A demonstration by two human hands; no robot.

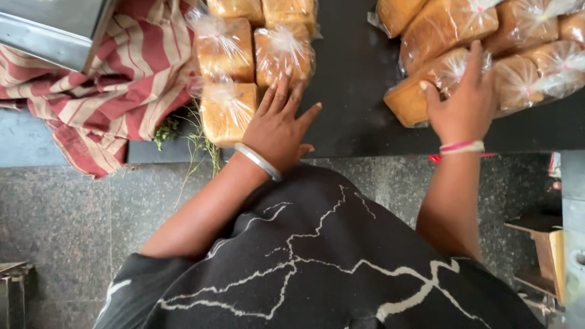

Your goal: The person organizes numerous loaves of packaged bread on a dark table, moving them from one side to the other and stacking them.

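My left hand (277, 125), with a silver bangle on the wrist, rests flat with fingers spread on the black counter (353, 91). Its fingertips touch the bagged bread loaves (244, 61) stacked at the upper left. My right hand (464, 100), wearing a pink and white wrist band, reaches into the pile of bagged loaves (487, 42) at the upper right. Its fingers lie on one clear-wrapped loaf (414, 91) at the pile's near edge; whether they close around it is unclear.
A red and cream striped cloth (122, 79) drapes over the counter's left end, under a metal box (49, 24). Green herb sprigs (183, 137) hang off the edge. Grey stone floor (61, 219) lies below, and wooden furniture (545, 250) stands at the right.
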